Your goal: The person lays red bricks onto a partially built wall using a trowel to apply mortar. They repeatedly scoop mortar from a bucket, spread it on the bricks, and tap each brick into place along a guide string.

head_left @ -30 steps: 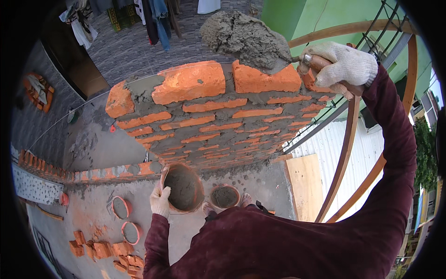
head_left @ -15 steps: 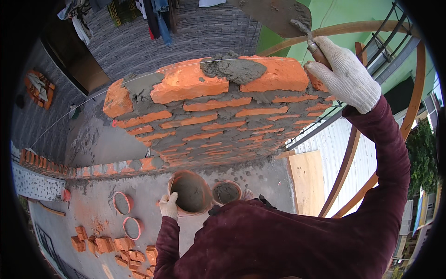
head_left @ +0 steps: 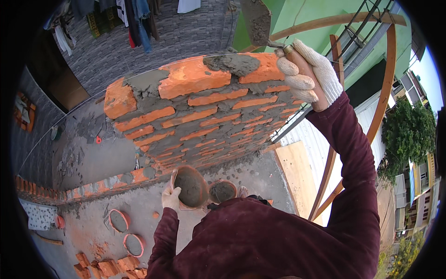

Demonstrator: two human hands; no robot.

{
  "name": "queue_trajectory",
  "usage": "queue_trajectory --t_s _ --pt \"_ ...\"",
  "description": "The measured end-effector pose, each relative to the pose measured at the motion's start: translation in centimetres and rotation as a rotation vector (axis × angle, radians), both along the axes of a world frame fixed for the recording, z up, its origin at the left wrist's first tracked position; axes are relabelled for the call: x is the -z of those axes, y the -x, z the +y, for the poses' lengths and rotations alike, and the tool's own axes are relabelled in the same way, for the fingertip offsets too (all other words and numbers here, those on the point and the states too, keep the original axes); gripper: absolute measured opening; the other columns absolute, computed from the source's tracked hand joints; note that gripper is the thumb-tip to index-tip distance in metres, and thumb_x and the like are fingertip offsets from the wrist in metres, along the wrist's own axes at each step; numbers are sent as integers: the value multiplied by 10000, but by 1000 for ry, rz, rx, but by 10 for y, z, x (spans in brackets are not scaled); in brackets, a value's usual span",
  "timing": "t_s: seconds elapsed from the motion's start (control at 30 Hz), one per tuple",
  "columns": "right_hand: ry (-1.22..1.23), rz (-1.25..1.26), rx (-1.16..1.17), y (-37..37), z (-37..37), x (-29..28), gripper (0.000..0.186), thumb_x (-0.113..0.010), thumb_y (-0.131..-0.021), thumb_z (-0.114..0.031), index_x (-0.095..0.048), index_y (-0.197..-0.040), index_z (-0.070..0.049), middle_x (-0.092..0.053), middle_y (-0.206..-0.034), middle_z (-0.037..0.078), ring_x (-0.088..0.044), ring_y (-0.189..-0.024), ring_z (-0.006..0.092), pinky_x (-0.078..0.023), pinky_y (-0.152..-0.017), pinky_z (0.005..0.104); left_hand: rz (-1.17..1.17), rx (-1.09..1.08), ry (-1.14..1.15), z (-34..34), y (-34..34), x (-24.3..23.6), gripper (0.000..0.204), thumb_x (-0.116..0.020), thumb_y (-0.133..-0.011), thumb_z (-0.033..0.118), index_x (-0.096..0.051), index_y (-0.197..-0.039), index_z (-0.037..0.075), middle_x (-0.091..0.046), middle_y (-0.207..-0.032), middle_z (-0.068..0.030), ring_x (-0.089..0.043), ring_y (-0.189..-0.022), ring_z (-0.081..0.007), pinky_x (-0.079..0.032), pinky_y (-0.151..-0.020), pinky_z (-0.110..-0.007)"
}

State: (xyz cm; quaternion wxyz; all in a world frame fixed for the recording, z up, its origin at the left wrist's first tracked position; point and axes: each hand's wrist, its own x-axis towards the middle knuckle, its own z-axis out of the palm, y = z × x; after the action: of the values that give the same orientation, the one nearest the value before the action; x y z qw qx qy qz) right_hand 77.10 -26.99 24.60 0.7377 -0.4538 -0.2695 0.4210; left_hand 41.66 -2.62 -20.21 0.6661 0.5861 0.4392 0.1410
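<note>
My right hand (head_left: 310, 73), in a white knit glove, is wrapped round the wooden handle of a mortar-smeared trowel (head_left: 258, 23). The blade points up and away beyond the far right end of the brick wall (head_left: 195, 76). Grey mortar (head_left: 232, 63) lies in a lump on the wall's top course, between orange bricks; more fills the gap near the left end brick. Low in front of me, my gloved left hand (head_left: 171, 195) grips the rim of a bucket (head_left: 191, 187) of wet mortar. A smaller mortar bucket (head_left: 222, 191) stands right beside it.
A string line (head_left: 60, 118) runs along the wall's top and off to the left. Two mortar buckets (head_left: 134, 245) and a heap of loose bricks (head_left: 108, 268) are on the floor at lower left. Curved wooden poles (head_left: 389, 79) stand at right, near a plywood sheet (head_left: 297, 174).
My right hand has moved left and turned, so its fingers now show round the handle and the blade stands more upright. The left hand still holds the bucket. The whole view has shifted.
</note>
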Motion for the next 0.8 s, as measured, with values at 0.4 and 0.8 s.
queue_trajectory --t_s 0.4,0.8 --pt "200 115 -141 -49 39 34 322 -369 -1120 -323 -488 -1089 -26 -515 -839 39 -489 -515 46 -435 -318 188 -134 -178 -19 0 30 23 312 -645 -918 35 -667 -1216 -53 -697 -1028 -39 -625 -911 -119 -503 -843 -292" --pt "55 42 -130 -32 38 15 336 -378 -1122 -316 -472 -1040 -5 -541 -791 81 -512 -453 72 -470 -286 200 -41 -259 20 -17 42 20 137 -703 -879 69 -685 -975 -27 -673 -901 -33 -606 -788 -127 -498 -725 -301"
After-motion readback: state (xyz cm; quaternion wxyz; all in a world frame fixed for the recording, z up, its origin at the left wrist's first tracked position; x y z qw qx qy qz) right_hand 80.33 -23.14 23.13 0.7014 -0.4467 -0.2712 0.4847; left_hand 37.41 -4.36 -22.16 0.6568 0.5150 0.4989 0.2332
